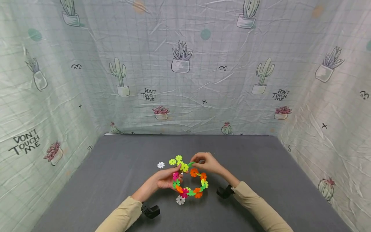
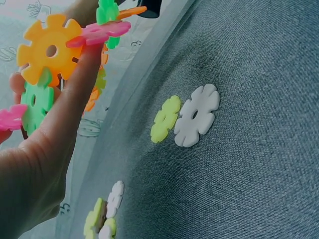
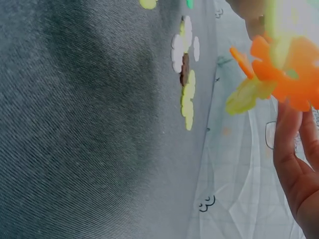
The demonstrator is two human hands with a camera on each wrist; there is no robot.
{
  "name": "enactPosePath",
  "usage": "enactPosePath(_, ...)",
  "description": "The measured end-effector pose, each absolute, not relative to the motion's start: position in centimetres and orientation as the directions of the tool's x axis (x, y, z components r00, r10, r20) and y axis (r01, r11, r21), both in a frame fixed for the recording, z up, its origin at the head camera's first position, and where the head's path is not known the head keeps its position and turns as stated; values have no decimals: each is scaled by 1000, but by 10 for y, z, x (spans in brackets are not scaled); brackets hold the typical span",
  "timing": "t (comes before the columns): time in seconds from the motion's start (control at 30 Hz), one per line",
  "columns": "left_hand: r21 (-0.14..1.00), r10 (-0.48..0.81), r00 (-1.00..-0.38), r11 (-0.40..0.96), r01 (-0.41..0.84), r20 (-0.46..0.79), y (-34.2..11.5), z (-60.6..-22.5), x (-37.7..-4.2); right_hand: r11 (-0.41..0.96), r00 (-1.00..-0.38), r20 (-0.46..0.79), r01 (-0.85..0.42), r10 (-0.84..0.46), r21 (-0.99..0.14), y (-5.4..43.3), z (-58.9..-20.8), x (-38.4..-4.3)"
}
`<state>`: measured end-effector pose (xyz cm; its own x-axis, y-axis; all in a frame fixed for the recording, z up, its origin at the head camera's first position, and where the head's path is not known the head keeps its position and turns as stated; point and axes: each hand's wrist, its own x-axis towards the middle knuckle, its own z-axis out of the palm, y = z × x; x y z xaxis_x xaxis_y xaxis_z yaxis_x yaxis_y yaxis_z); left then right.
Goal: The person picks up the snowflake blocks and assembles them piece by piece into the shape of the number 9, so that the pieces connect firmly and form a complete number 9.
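A curved chain of interlocking flower-shaped plastic discs [image 1: 198, 190], in orange, pink, green and yellow, hangs in a loop between the hands. My left hand [image 1: 167, 178] grips its left side; in the left wrist view, an orange disc [image 2: 51, 50] and a green disc [image 2: 37, 107] sit by the fingers. To the right and farther back, my right hand [image 1: 208, 163] pinches a green disc [image 1: 191, 164] between thumb and fingertips. In the right wrist view, an orange disc [image 3: 289, 79] partly covers the right fingers. Whether the green disc joins the chain, I cannot tell.
Loose yellow discs [image 1: 178, 158] lie on the grey table [image 1: 130, 154] behind the hands. One white disc [image 1: 160, 165] lies to their left, another white disc [image 1: 180, 200] nearer the front. A brown disc [image 3: 185, 69] shows among them. Patterned cloth surrounds the table.
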<state>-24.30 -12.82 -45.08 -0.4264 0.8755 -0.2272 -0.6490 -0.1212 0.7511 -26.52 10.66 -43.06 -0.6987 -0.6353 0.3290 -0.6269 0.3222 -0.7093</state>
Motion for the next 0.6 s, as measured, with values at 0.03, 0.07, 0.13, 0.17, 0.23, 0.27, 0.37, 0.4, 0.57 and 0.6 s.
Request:
enactPosePath(0.03,750,876,-427,-123,-650,-226,-129,-451,-243,313,-695,343,-634,-632,-707,105,-427,-261)
enactPosePath(0.07,748,875,-428,-126,-652,-226,-129,-451,-243,308,-694,350,-636,-629,-707,104,-423,-257)
enactPosePath(0.13,743,871,-435,-132,-656,-230,-130,-451,-242,299,-687,363,-646,-629,-703,102,-415,-249)
enactPosePath(0.17,739,867,-440,-136,-660,-233,-130,-451,-242,294,-683,371,-651,-629,-700,102,-414,-248)
enactPosePath(0.23,731,861,-448,-143,-667,-240,-130,-452,-242,286,-676,381,-659,-631,-695,101,-414,-246)
enactPosePath(0.27,727,859,-451,-147,-671,-242,-130,-452,-242,284,-672,386,-664,-632,-692,101,-415,-246)
enactPosePath(0.37,723,855,-459,-159,-673,-240,-130,-453,-242,282,-667,405,-677,-625,-680,99,-416,-244)
enactPosePath(0.4,724,856,-461,-161,-671,-237,-130,-453,-242,280,-665,413,-682,-622,-676,98,-417,-244)
enactPosePath(0.57,736,857,-468,-173,-654,-215,-130,-454,-243,254,-632,471,-725,-616,-640,95,-421,-242)
enactPosePath(0.6,742,858,-470,-174,-647,-208,-130,-455,-243,250,-622,482,-736,-617,-629,94,-422,-242)
